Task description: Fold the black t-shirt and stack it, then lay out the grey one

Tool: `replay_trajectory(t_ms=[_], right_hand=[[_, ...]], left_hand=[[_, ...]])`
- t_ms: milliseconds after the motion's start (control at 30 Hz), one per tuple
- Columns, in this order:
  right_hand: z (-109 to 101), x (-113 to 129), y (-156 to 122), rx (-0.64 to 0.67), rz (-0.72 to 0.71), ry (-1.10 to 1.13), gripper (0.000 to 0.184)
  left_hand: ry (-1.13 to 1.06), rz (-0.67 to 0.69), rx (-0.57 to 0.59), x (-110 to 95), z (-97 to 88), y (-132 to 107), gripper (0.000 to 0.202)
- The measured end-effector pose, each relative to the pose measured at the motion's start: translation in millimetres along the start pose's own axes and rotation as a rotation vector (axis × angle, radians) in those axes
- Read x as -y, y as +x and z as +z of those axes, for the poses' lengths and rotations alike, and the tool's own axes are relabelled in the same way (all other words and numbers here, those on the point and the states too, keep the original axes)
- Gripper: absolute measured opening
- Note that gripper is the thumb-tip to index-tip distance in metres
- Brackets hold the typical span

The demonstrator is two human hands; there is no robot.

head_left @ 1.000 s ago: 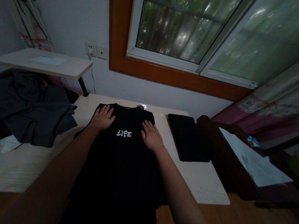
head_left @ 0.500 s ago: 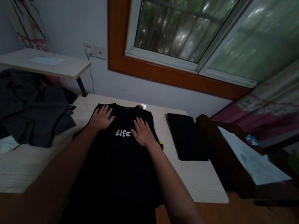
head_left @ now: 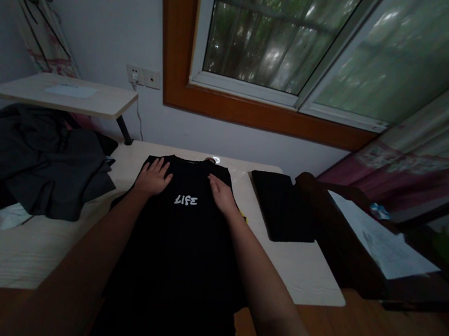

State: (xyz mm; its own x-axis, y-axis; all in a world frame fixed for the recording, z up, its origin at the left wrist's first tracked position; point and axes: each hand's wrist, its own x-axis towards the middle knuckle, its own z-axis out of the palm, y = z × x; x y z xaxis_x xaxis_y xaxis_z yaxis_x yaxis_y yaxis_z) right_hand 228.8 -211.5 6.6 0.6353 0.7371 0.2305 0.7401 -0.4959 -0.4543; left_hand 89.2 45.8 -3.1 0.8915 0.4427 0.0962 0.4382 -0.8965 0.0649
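A black T-shirt [head_left: 179, 235] with white lettering on its chest lies spread on the pale wooden table, its collar toward the wall and its lower part hanging over the near edge. Flat on the shirt's upper left rests my left hand [head_left: 154, 177], fingers spread. My right hand [head_left: 222, 195] lies on the upper right of the shirt, turned somewhat on its side, fingers stretched out and close together. Neither hand grips the cloth. A bit of yellow shows at the shirt's right edge, beside my right wrist.
Dark grey clothes [head_left: 45, 161] are heaped at the left under a small raised shelf [head_left: 64, 95]. A folded black cloth [head_left: 282, 206] lies on the table [head_left: 318, 275] at the right. Beyond stands dark brown furniture with white paper [head_left: 376, 239] on it. A window is behind.
My right hand has shifted slightly right and tilted onto its side, its fingers drawing together. My left hand stays in place on the shirt.
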Motion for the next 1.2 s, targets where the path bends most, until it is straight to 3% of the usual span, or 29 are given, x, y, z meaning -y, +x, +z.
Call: replay_trajectory(t_ms=[133, 433, 567, 767, 1200], right_hand=[[-1.3, -12.9, -2.9, -0.063, 0.006, -0.073, 0.047], [-0.2, -9.7, -18.8, 0.007, -0.055, -0.288, 0.053], [-2.5, -9.6, -20.5, 0.038, -0.057, -0.323, 0.057], [-0.7, -11.8, -20.6, 0.062, -0.043, -0.332, 0.059], [-5.7, -11.9, -30.9, 0.107, -0.058, -0.326, 0.061]], left_hand=[[0.008, 0.005, -0.013, -0.2, 0.1, 0.0, 0.071], [-0.005, 0.026, -0.017, 0.1, -0.3, -1.4, 0.066], [-0.014, 0.122, -0.007, 0.4, -4.2, -6.9, 0.06], [-0.01, 0.275, 0.018, 7.3, -9.9, -30.2, 0.059], [0.037, 0.274, -0.013, 21.5, -14.0, -89.5, 0.061]])
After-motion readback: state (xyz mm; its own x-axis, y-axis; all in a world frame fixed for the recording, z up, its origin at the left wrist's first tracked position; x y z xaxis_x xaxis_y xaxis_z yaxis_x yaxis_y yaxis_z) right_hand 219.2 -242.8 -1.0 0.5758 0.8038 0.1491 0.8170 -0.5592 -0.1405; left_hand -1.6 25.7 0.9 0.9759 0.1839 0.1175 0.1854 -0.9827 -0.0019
